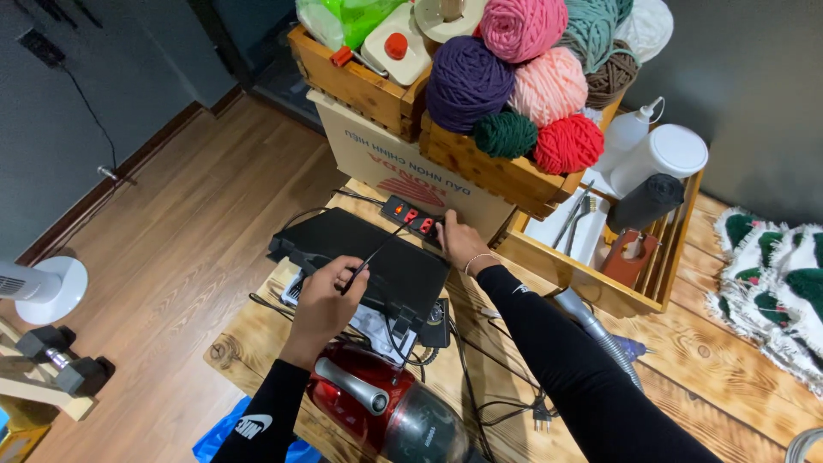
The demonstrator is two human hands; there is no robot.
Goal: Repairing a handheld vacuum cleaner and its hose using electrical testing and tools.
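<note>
My left hand (324, 296) pinches a thin black cable (381, 247) above a flat black case (369, 257) lying on the wooden table (703, 360). The cable runs up to a black power strip (411, 216) with red switches. My right hand (457, 243) rests on the strip's right end, fingers at the sockets. Both arms wear black sleeves. A red and dark canister vacuum (386, 407) sits just below my left wrist.
Wooden crates hold yarn balls (514, 77) on a cardboard box (386, 159). A slatted crate (634, 266) to the right carries white bottles and tools. Loose cords and a plug (540, 416) lie on the table. Dumbbells (60, 356) and a white fan base (47, 287) stand on the floor, left.
</note>
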